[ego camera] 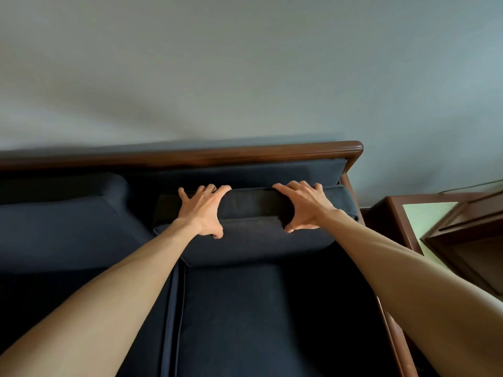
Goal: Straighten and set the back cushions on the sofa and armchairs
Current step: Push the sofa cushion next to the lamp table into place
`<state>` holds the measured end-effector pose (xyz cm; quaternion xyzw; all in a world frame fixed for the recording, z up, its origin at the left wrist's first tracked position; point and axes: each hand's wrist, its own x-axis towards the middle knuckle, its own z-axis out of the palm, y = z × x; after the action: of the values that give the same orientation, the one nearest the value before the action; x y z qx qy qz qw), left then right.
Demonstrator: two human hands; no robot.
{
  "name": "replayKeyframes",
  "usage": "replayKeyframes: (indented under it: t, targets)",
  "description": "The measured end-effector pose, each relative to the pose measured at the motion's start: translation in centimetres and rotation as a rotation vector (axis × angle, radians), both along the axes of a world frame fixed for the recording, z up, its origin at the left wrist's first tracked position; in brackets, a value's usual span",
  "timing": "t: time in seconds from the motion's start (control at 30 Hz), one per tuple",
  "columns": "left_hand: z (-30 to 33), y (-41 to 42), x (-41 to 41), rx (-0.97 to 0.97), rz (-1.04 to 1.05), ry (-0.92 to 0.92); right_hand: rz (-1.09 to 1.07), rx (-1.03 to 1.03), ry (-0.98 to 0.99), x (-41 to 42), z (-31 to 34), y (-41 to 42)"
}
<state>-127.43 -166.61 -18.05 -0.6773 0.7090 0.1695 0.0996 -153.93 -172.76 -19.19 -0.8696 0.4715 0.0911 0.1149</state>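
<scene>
Cushion: back cushion point(253, 229) at 12 o'clock, leaning off the sofa point(245, 317) back.
Hands: my left hand point(202, 213) and right hand point(304, 206) spread wide, clamping its top edge.
Advice: I'd push evenly, seating it flush under the wooden rail point(190, 155).

Sofa point(245, 308) cut off left and bottom; side table point(408, 213) cropped right (contents unclear).

Dark navy sofa point(272, 152), two back cushions point(253, 235) on seat cushions point(245, 322)
</scene>
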Motion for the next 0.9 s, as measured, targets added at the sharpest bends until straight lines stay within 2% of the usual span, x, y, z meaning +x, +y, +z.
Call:
replayKeyframes:
  t: [0.33, 0.7, 0.9]
  targets:
    - [-1.9, -2.9, 1.0, -0.035, 0.076, 0.021, -0.145, -0.219, -0.189, -1.4, -3.1, -1.1]
    - [-2.2, -3.1, 0.9, 0.008, 0.066, -0.025, -0.101, -0.133, -0.088, -1.6, -3.8, -1.3]
    - [-0.9, -1.5, 0.1, -0.004, 0.08, -0.02, -0.137, -0.003, -0.024, -0.5, -1.3, -0.4]
